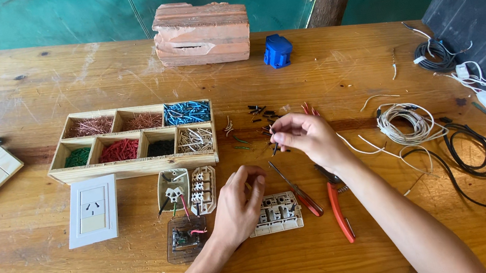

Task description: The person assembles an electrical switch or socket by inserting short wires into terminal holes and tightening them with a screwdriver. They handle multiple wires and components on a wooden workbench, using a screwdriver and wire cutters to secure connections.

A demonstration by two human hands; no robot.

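My right hand [307,138] hovers over a scatter of short black wire pieces [264,114] and pinches one small black piece between thumb and fingertips. My left hand [240,205] rests on the table with curled fingers, touching the left end of a white switch module [277,213]. Just left of it lie two more opened switch parts [188,190] and a clear plate with small wires [185,237]. A red-handled screwdriver [299,192] and red-handled pliers [338,208] lie under my right forearm.
A wooden compartment tray [135,166] holds copper, blue, green, red, black and pale wire bits. A white wall outlet plate [93,210], a brick [201,32], a blue block [277,51], coiled white [403,123] and black [485,156] cables and a dark crate [475,15] surround the work spot.
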